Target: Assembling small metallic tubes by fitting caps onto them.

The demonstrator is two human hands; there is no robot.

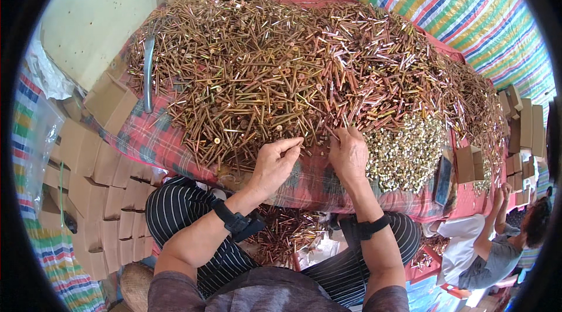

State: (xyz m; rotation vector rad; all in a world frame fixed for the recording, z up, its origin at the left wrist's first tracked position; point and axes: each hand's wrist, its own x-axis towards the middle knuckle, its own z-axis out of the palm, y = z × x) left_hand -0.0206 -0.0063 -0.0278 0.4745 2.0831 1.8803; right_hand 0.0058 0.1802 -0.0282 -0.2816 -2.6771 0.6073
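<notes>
Counting first, from a clock face centred on the two working hands, I record one left hand (pixel 275 162) and one right hand (pixel 349 157), each wearing one dark band at the wrist. One broad heap of slender metal rods (pixel 252 83), some with round flat heads, lies loose on a red plaid cloth (pixel 149 133), far too many to count. One heap of small pale metal pieces (pixel 404 154), also uncountable, sits at three o'clock. I find one curved metal strip (pixel 148 74) at ten o'clock, one dark flat block (pixel 444 180) toward four, and one co-worker (pixel 492 259) farther out at four. The rods spread from nine o'clock through twelve to two, and both hands are at the heap's near edge, fingertips just beside the closest rods. The left thumb and forefinger come close together; the right fingers curl downward. Whether either hand grips a piece I cannot tell, the fingertips being too small to read. More rods (pixel 284 236) show at six o'clock, below the cloth's edge, partly covered by the striped trousers. Brown cartons (pixel 88 195) at eight o'clock overlap, preventing a sure count; the co-worker's lower body is partly hidden.
</notes>
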